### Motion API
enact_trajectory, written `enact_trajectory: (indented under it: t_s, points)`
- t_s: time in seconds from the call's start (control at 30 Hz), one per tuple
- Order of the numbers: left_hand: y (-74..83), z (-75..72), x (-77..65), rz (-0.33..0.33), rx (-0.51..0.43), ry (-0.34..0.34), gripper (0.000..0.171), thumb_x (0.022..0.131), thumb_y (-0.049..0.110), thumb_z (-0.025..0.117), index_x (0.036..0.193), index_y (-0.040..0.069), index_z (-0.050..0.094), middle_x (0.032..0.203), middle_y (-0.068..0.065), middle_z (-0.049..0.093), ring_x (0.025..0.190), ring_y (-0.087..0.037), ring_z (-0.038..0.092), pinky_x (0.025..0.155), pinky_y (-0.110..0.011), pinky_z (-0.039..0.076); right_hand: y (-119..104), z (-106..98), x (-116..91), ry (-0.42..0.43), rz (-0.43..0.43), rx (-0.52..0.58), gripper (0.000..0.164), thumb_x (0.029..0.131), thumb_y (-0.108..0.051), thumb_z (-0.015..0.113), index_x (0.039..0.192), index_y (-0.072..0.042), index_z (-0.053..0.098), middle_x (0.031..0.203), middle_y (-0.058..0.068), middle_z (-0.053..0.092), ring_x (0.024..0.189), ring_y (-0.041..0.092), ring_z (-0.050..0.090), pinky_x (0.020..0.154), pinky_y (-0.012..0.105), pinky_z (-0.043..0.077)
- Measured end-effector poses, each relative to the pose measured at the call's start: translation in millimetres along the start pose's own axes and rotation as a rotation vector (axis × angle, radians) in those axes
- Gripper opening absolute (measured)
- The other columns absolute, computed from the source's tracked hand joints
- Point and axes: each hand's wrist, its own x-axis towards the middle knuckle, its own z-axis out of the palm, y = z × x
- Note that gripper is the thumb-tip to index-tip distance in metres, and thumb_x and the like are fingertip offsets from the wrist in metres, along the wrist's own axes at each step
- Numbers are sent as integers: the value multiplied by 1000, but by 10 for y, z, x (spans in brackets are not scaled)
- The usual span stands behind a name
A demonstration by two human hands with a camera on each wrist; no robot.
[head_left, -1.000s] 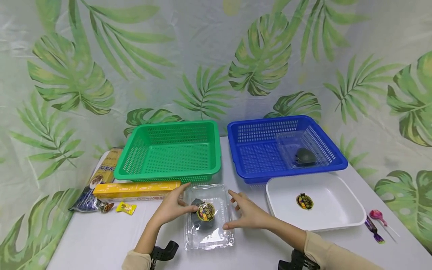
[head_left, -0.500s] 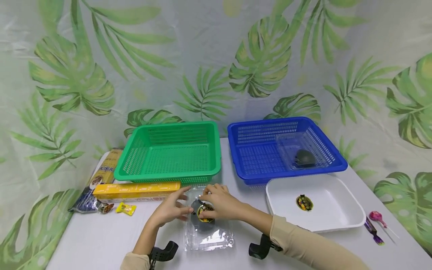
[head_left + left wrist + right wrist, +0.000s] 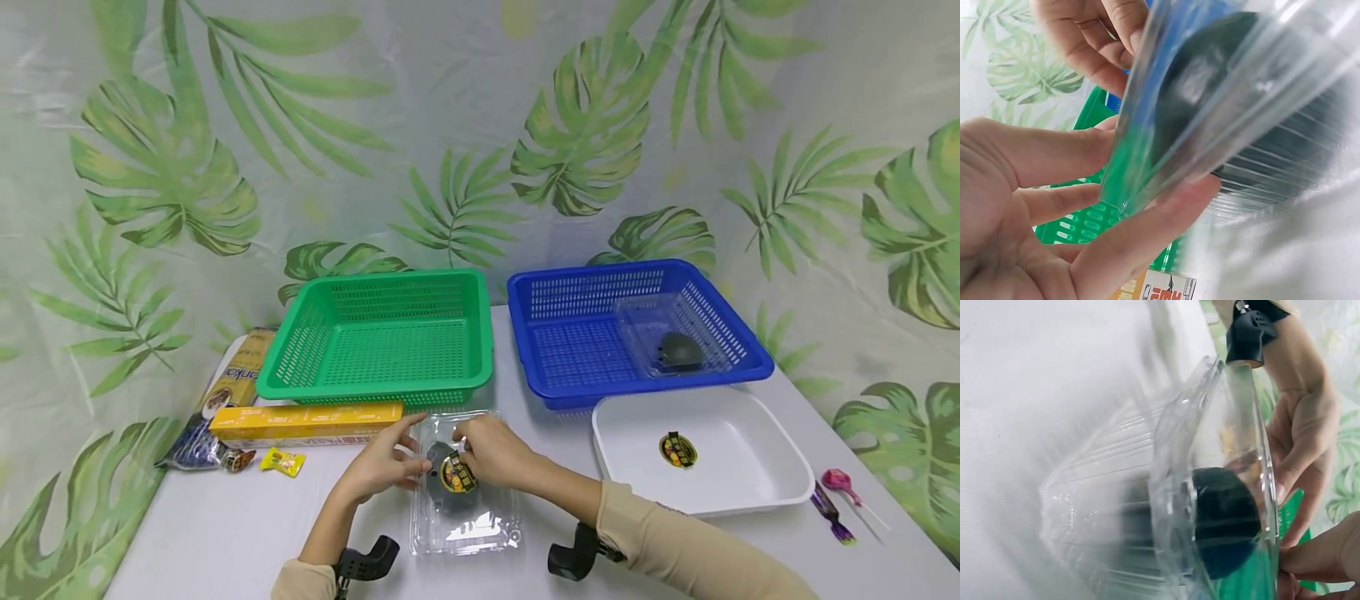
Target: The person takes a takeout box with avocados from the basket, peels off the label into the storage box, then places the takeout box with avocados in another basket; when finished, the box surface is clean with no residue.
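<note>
A clear hinged plastic container (image 3: pixel 465 542) lies on the white table with a dark rounded object (image 3: pixel 445 495) inside. Its lid bears a round black-and-gold sticker (image 3: pixel 458 472). At the container's left side, my left hand (image 3: pixel 382 458) grips the edge, thumb over the lid beside the sticker. My right hand (image 3: pixel 495 452) is over the lid's right part, fingers curled and fingertips right at the sticker's edge. In the left wrist view the dark object (image 3: pixel 1210 81) shows through the plastic. The right wrist view has my right hand's fingertips (image 3: pixel 1291 557) close against the lid.
Behind stand a green basket (image 3: pixel 375 392) and a blue basket (image 3: pixel 555 387), which holds another clear container (image 3: pixel 637 312) with a dark object. At right are a white tray (image 3: pixel 720 492), lollipop (image 3: pixel 837 480) and purple-wrapped sweet (image 3: pixel 831 512). At left are a pasta box (image 3: pixel 307 421), bag (image 3: pixel 217 417) and yellow sweet (image 3: pixel 282 462).
My right hand has moved left from the container's right edge onto the lid, and its fingers and thumb have curled in near the sticker. The left hand stays almost in place.
</note>
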Motion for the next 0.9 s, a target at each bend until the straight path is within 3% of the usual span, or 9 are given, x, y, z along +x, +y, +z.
enact_trajectory:
  t_s: [0.13,0.27,0.4,0.57,0.7,0.9]
  points:
    - [4,6,0,-2,6,2,71,82,-8,66,143,-7,28,101,-29,45,75,-24,61,61,-41,58,10,-28,12,-20,14,88,18,73,10,60,88,6,70,69,8,65,57,11,56,52,20,46]
    - [16,7,-12,-14,1,-4,73,82,-7,66,143,-7,27,103,-30,45,76,-25,61,61,-42,58,54,-98,-11,-85,31,312,15,75,9,60,87,6,70,66,1,60,56,3,46,51,15,41]
    - [24,8,-12,-22,-1,0,73,82,-5,66,144,-6,27,105,-31,44,77,-26,62,61,-42,58,138,-166,-71,-175,38,609,12,81,6,63,92,9,67,72,3,62,63,2,52,59,17,50]
    - [9,19,1,-25,1,6,73,82,-5,67,144,-5,28,105,-30,44,77,-26,62,60,-42,58,304,-289,-204,-236,47,910,28,87,-1,62,109,15,59,94,12,67,81,9,62,80,31,54]
    - [9,21,-4,-22,8,10,72,82,-6,66,143,-5,28,105,-30,45,76,-23,61,60,-41,58,462,-494,-383,-226,58,923,32,89,-7,63,112,14,57,98,12,67,85,12,63,83,30,54]
    - [9,20,-15,-21,23,25,72,82,-6,67,143,-4,29,105,-30,45,75,-23,61,59,-40,58,893,-851,-783,-217,76,752,17,90,-8,62,99,7,62,92,10,64,81,11,61,75,26,55]
